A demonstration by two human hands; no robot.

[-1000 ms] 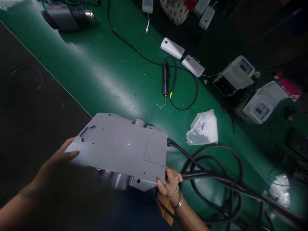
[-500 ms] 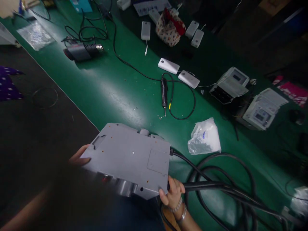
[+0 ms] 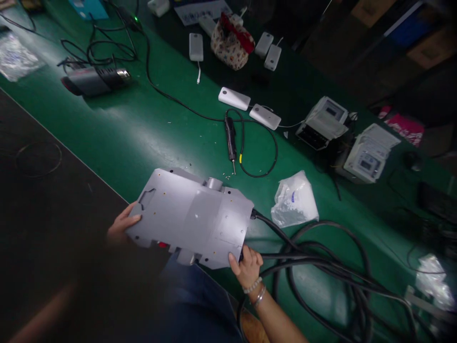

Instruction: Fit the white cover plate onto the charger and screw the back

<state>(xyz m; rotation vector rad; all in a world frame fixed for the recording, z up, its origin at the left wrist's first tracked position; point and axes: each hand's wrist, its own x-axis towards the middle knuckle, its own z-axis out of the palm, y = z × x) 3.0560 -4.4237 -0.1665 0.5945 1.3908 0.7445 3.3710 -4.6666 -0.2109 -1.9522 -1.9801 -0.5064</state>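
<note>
A grey box-shaped housing (image 3: 178, 205) is held between my two hands at the near edge of the green bench, its flat face with small brass-coloured holes turned up. My left hand (image 3: 123, 221) grips its left end, thumb on top. At the lower right corner my right hand (image 3: 248, 267), with two bracelets at the wrist, is closed on the housing beside the cables. Thick black cables (image 3: 307, 257) run from the right end and coil on the bench. Beyond the housing lies a black electric screwdriver (image 3: 230, 138) with small screws (image 3: 227, 176) near its tip.
A clear bag of white parts (image 3: 294, 200) lies right of the housing. Two open meter boxes (image 3: 369, 155) stand farther right. White power banks (image 3: 233, 98) and a patterned pouch (image 3: 231, 43) are at the back. A heat gun (image 3: 96, 80) rests at the left.
The housing has been raised slightly away from my body and its tilt has changed, with both hands still on it. The whole view has shifted, moving bench items leftward.
</note>
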